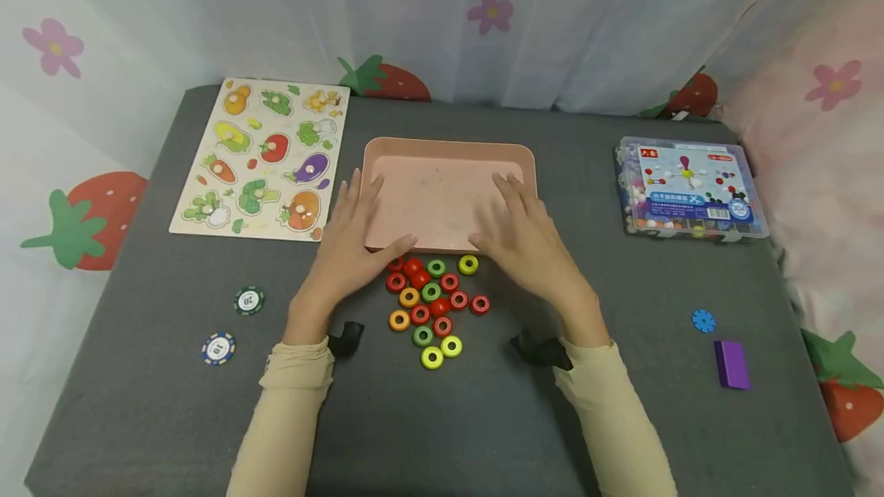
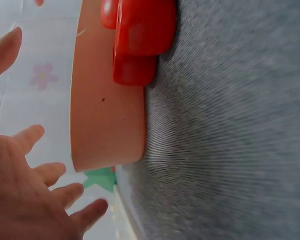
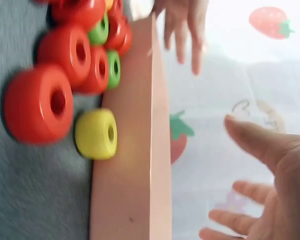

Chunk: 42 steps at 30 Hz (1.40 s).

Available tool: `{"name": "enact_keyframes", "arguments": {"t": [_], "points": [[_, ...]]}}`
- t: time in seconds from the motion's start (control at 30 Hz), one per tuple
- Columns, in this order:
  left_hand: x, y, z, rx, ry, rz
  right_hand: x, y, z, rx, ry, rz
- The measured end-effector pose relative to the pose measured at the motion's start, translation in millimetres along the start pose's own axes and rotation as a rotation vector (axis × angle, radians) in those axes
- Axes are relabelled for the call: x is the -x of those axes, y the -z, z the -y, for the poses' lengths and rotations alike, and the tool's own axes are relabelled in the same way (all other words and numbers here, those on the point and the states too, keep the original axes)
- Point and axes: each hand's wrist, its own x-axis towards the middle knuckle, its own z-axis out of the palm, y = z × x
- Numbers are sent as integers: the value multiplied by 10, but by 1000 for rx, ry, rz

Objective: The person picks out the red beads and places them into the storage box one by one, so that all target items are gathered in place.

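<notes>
A shallow pink tray (image 1: pixel 449 148) lies in the middle of the dark grey table. In front of it sits a loose cluster of round beads with holes, in red, orange, green and yellow; a yellow bead (image 3: pixel 96 134) stands close to the tray wall in the right wrist view. My left hand (image 1: pixel 354 240) is spread over the tray's left end, fingers extended, holding nothing. Over the right end hovers my right hand (image 1: pixel 528 244), its fingers also apart and nothing in its grasp. Red beads (image 2: pixel 145 30) stand beside the tray wall in the left wrist view.
At the back left lies a vegetable puzzle board (image 1: pixel 258 159). Two poker chips (image 1: pixel 249 300) are at left. A clear box of molecule parts (image 1: pixel 693 189) stands at back right. A blue disc (image 1: pixel 703 320) and a purple block (image 1: pixel 732 364) lie at right.
</notes>
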Motion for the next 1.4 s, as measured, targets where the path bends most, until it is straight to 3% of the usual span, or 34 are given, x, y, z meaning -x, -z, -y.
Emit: {"name": "enact_keyframes", "arguments": {"t": [0.27,0.47,0.6,0.8,1.0,1.2,1.4], "points": [[97,-2,126,369,36,44,143,-203,172,-364,215,64],[90,-56,242,539,37,23,135,-466,230,-347,230,229],[89,-68,272,567,63,33,106,-611,259,-270,213,277],[91,-50,264,589,105,41,74,-747,335,-98,182,249],[93,-45,266,597,117,42,85,-796,378,-41,176,208],[89,-48,262,595,135,47,81,-742,342,-160,207,171],[78,-56,279,579,137,56,-28,-649,266,-417,230,-13]]}}
